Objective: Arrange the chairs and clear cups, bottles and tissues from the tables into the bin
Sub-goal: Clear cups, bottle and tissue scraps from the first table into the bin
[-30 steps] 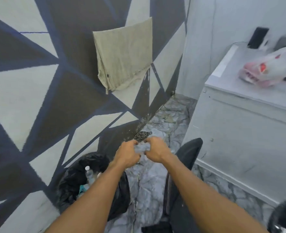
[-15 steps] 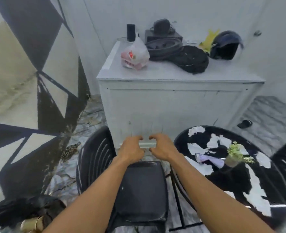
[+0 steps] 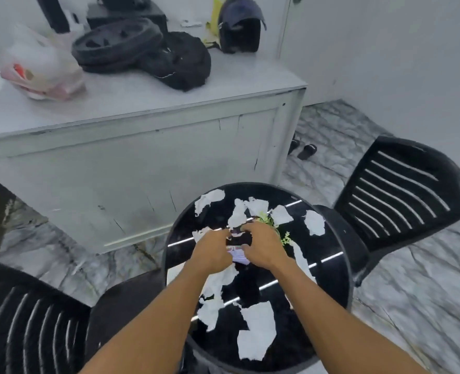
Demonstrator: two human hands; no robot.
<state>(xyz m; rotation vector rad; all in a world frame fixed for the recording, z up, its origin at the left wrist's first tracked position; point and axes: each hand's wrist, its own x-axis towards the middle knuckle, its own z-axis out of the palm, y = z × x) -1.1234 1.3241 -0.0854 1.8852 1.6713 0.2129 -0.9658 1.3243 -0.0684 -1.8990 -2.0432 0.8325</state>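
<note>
A round black table with white torn patches stands in front of me. On it lies a small purple and white wrapper, between my two hands. My left hand has its fingers closed on the wrapper's left end. My right hand hovers with curled, spread fingers and its thumb by the wrapper's right end. It partly hides a small green potted plant. One black slatted chair stands right of the table. Another black chair is at the lower left, with its seat against the table. The bin is out of view.
A white counter stands behind the table and carries a plastic bag, black bags, a black tyre and a helmet. Dark sandals lie on the marble floor beside the counter's right end.
My view has swung right from the bin by the patterned wall, past the counter and chair, to the round table. Both hands have moved onto the purple wrapper beside the plant.
</note>
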